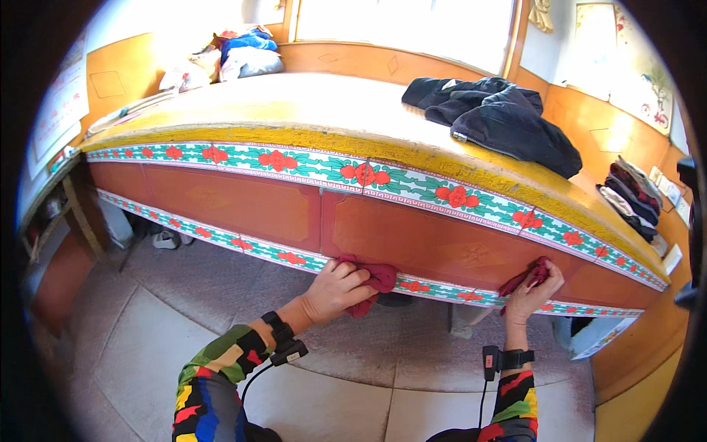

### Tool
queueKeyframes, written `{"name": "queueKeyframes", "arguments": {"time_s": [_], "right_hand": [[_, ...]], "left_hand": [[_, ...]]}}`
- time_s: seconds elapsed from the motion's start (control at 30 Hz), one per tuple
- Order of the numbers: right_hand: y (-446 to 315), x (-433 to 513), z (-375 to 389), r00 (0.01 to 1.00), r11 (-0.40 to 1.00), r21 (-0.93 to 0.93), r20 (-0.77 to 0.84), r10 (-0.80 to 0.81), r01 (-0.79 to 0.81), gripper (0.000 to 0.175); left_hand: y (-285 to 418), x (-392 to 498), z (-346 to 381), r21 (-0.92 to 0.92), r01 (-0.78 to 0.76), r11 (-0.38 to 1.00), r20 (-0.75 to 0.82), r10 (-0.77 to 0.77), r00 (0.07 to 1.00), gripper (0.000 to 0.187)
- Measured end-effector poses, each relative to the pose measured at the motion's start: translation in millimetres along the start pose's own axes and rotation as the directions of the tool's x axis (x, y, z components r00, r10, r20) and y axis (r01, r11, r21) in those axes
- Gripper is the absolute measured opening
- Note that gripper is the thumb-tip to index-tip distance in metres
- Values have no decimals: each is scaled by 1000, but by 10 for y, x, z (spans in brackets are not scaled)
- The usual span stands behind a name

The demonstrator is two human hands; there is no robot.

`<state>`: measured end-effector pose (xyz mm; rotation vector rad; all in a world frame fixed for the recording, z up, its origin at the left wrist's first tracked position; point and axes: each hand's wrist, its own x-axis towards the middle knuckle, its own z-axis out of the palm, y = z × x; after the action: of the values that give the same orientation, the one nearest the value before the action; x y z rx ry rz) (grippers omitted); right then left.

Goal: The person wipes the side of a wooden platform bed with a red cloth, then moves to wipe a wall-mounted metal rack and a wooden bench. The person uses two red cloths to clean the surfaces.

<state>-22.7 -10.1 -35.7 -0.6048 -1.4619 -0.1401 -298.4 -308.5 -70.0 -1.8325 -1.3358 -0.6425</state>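
My left hand [338, 290] presses a dark red cloth [381, 278] against the lower flowered border [291, 258] of a raised wooden platform. To the right, my right hand [534, 291] grips another bunch of dark red cloth [519, 279] at the same border; whether the two bunches are one piece I cannot tell. Between the lower border and the upper flowered border [276, 161] runs a reddish-brown front panel [409, 237]. The platform's worn yellow edge [331, 135] juts out above. Each wrist wears a black strap with a small cabled device.
A dark zippered jacket [497, 119] lies on the platform top. Folded clothes [632, 193] are stacked at right, more clothes and bags [243, 55] at back left. Shoes [165, 239] sit beneath. A shelved cabinet [72, 210] borders the left; floor tiles [320, 409] extend below.
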Motion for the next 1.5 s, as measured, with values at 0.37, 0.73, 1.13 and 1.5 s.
{"name": "queueKeyframes", "arguments": {"time_s": [0.37,0.73,1.13,1.5], "right_hand": [[-265,235,153,984,994,40,-145,107,-103,23],[-930,-679,194,425,851,129,822,-379,510,23],[-496,151,114,951,954,38,75,-300,298,42],[-1007,-391,339,898,936,-5,286,-335,351,30]], "left_hand": [[-320,596,-205,-15,387,922,-583,-323,745,41],[-313,486,2,113,154,982,-458,-86,885,36],[-383,417,30,143,93,985,-467,-15,884,32],[-393,409,21,102,96,990,-462,-38,886,29]]}}
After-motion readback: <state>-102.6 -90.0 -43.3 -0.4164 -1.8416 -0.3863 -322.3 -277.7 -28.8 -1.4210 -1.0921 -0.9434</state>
